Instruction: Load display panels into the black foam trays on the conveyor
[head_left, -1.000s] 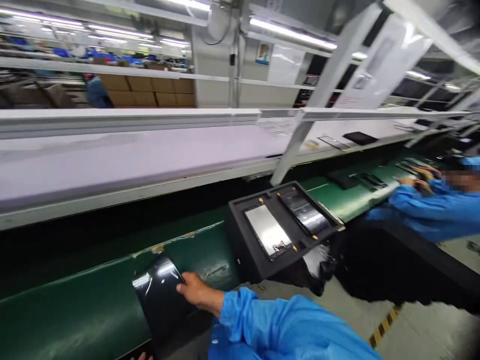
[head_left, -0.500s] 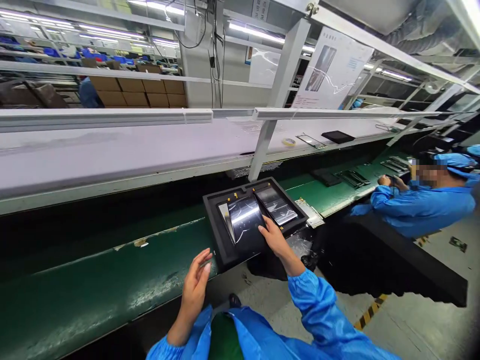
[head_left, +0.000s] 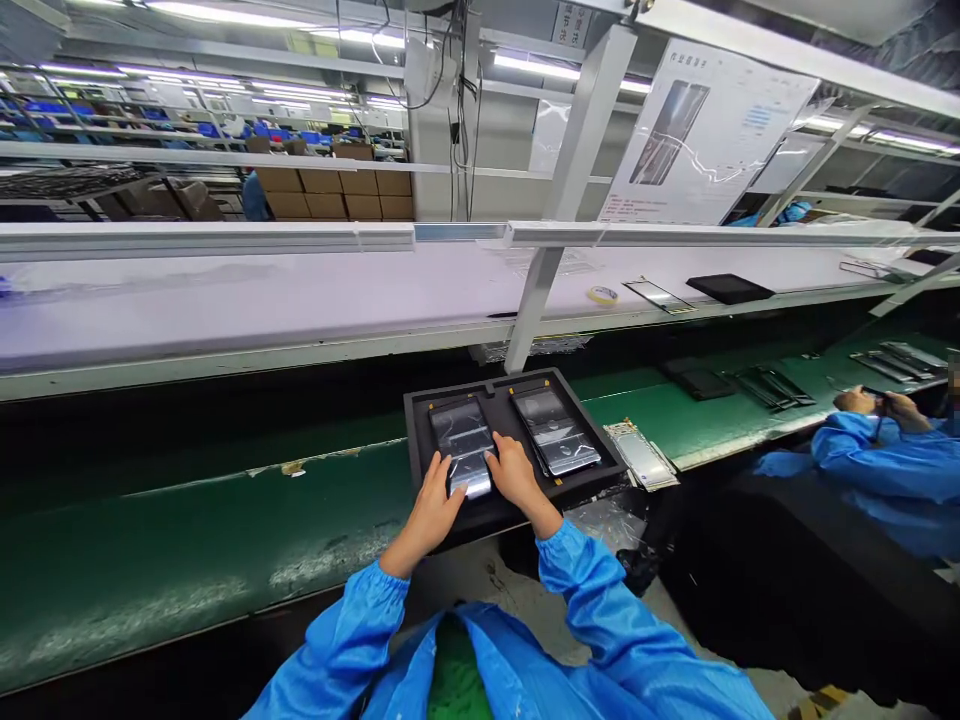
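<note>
A thin glossy screen panel (head_left: 462,440) lies nearly flat over the left recess of a black foam tray (head_left: 417,440). My left hand (head_left: 429,508) grips its lower left edge, fingers and thumb bent at the corner. On the opposite side, my right hand (head_left: 516,474) holds the right edge with its fingertips. Beside it, the tray's right recess carries more glossy panels (head_left: 556,432) with small orange tabs. Whether other panels lie under the one between my hands is hidden.
The tray rests at the front edge of a green bench (head_left: 225,540). Silver framed panels (head_left: 643,456) lie right of it. A white shelf (head_left: 300,295) with tape (head_left: 602,295) runs behind, below a slanted post (head_left: 559,210). A co-worker's blue sleeve (head_left: 862,450) is at right.
The panel, bowed and tilted in my right hand before, now lies flatter in the tray's left recess. My left hand has come from beside the tray to the panel's left edge. The view has shifted.
</note>
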